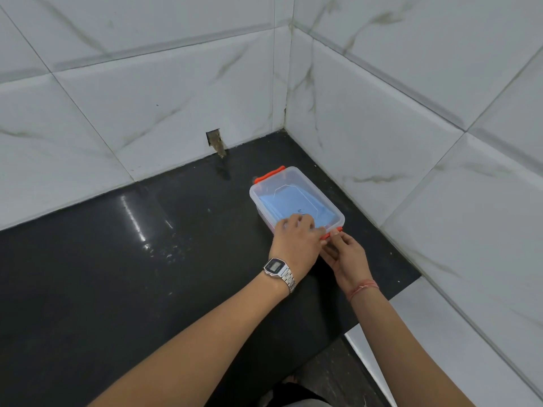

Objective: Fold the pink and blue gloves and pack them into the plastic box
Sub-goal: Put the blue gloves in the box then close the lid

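Clear plastic box (296,198), lid on, blue glove (293,205) visible inside, sits at 1 o'clock on black tabletop (117,274) near tiled corner; left hand (296,240) pressed flat on lid, right hand (346,254) pinching near orange latch (331,233).

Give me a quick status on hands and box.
Left hand pressing lid. Right hand at near orange latch. Plastic box closed, blue glove inside. Nothing blocking.
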`<state>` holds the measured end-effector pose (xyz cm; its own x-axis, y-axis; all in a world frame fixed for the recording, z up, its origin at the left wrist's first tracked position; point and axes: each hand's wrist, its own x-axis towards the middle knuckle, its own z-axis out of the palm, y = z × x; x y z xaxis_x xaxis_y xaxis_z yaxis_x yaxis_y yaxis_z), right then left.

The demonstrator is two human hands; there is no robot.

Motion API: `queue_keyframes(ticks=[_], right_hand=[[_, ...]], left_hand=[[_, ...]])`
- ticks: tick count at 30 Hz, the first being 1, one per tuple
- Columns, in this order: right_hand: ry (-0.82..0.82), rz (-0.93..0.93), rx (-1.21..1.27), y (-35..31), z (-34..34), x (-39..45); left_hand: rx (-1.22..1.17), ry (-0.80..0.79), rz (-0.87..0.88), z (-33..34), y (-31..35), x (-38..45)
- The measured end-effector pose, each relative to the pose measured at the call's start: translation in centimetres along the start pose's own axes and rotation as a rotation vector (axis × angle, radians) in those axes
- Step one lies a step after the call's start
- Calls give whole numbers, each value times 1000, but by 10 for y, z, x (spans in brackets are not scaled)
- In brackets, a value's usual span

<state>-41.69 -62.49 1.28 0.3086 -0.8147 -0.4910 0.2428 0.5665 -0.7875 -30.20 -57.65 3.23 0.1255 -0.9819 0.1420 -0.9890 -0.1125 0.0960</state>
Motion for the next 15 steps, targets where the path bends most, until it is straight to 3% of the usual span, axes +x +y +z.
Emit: queue_keyframes(ticks=[2,6,15], right_hand=[[19,-7,-12,-5,1,3],[55,18,-36,-8,2,7],[92,15,-63,-23,11,17]], left_hand=[[-37,-23,-201,5,-9,-2],[-480,-120,-449,16,-27,-2],[-625,-179,-371,16,-45,29]])
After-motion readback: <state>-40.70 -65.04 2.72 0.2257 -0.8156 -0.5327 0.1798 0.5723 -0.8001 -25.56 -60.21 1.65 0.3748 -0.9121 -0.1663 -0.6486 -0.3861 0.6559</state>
